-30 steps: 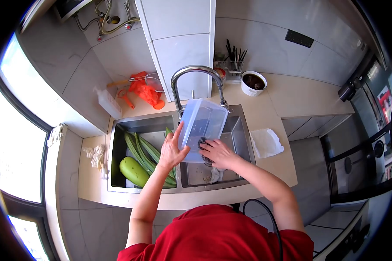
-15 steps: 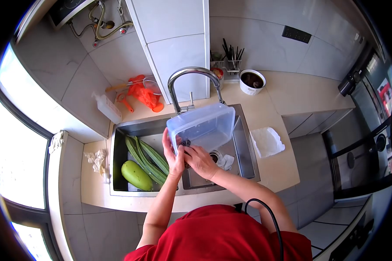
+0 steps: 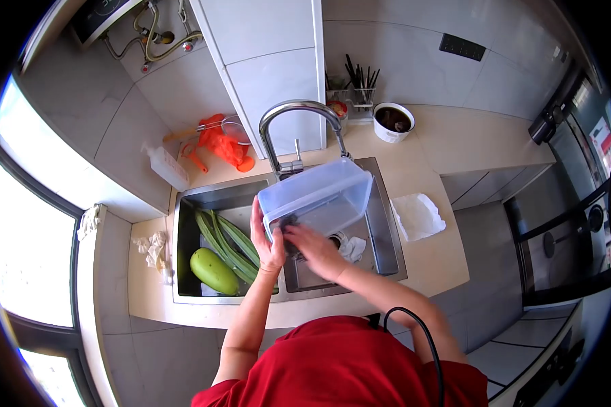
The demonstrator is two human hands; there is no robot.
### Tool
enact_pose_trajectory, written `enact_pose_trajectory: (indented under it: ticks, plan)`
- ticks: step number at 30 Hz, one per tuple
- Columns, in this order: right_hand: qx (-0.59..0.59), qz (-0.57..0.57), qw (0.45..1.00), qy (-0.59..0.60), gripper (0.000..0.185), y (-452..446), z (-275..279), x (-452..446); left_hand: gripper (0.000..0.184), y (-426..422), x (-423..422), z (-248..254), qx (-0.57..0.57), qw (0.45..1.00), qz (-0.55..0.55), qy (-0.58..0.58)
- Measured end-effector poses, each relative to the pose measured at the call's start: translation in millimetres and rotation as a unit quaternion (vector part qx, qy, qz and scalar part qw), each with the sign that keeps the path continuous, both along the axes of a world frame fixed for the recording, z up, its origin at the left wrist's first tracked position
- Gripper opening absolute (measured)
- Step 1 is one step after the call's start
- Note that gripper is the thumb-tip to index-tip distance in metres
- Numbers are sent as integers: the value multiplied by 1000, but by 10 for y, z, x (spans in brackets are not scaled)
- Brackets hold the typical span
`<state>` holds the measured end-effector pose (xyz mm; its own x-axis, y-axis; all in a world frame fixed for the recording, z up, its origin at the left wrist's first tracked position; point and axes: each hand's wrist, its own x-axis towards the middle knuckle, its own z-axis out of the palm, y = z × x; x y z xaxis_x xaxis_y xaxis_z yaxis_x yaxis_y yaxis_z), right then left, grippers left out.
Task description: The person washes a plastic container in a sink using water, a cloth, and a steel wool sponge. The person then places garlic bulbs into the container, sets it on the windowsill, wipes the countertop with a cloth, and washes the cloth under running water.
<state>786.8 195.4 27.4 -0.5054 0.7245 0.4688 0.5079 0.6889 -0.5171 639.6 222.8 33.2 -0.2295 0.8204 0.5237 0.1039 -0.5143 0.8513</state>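
In the head view, my left hand (image 3: 267, 245) grips the near left end of a clear plastic container (image 3: 319, 193), its thumb on the near side. The container is tilted over the right sink basin, below the tap (image 3: 299, 108), with its opening towards me. My right hand (image 3: 313, 249) is at the container's near left corner, its fingers on a dark scouring pad (image 3: 288, 222). Motion smears these fingers and partly hides the pad. Below, a white cloth (image 3: 352, 249) lies in the right basin beside the drain.
Long green gourds (image 3: 225, 244) and a pale green melon (image 3: 214, 271) lie in the left basin. On the counter are a white bottle (image 3: 168, 168), an orange bag (image 3: 223, 146), a white bowl of dark contents (image 3: 393, 123) and a white sheet (image 3: 418, 217).
My right hand has shifted slightly at the container's corner and is now blurred. The container has tilted a little and its right end sits slightly further right.
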Motion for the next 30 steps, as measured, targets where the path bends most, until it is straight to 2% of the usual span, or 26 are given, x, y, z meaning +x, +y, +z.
enact_pose_trajectory:
  ticks: [1,2,3,5,6,8,10,11,13,14,15,17,18,20,22,23,24,26,28,29,30]
  plan:
    - [-11,-35,999,-16,43,133,-175,196,67,-29,-29,110,13,998,14,52]
    - [-21,-70,997,-32,41,245,-316,330,67,-35,-75,128,14,998,19,52]
    - [-20,-65,997,-32,41,279,-326,373,67,-37,-122,147,22,994,34,97]
    - [-4,-192,971,-140,39,319,-357,436,68,-44,-108,174,35,985,56,162]
    - [-63,-170,979,-94,39,203,-207,226,69,-100,-62,277,9,977,54,204]
    - [-73,-7,997,27,55,109,-181,-177,70,-47,38,204,57,970,78,222]
    - [-37,-43,998,41,40,-76,88,-287,68,-40,35,205,35,988,86,121]
    - [3,-18,1000,13,37,37,-87,-124,67,-58,-13,199,12,991,65,117]
    - [15,-128,990,-63,33,199,-190,246,66,-55,-127,178,-7,993,49,111]
    - [19,-189,974,-122,33,285,-307,370,66,-63,-191,149,7,988,58,142]
    - [20,-188,974,-121,33,278,-286,334,66,-68,-212,181,22,983,67,172]
    - [-77,-215,966,-121,41,236,-268,222,66,-90,-129,220,13,976,73,202]
    - [-79,-218,965,-121,41,172,-255,83,66,-113,-81,239,3,971,74,227]
    - [-91,-56,993,40,53,96,-185,-290,65,-51,-29,140,20,966,86,243]
    - [-60,-36,992,110,53,-6,-54,-499,64,-22,-22,119,-43,987,82,131]
    - [-43,-2,992,118,51,-11,5,-407,64,-5,-67,113,4,980,101,172]
    - [-54,46,995,76,51,-4,-85,-244,64,-40,-113,132,2,980,102,173]
    - [65,-17,995,-70,41,130,-342,164,64,-46,-182,162,-37,991,63,114]
    - [50,-59,990,-119,42,280,-553,497,63,-81,-259,71,-26,993,54,101]
    - [38,-101,980,-167,42,326,-591,571,63,-133,-246,75,-55,988,52,133]
    - [41,-103,980,-166,42,311,-551,472,63,-137,-230,89,-81,981,47,167]
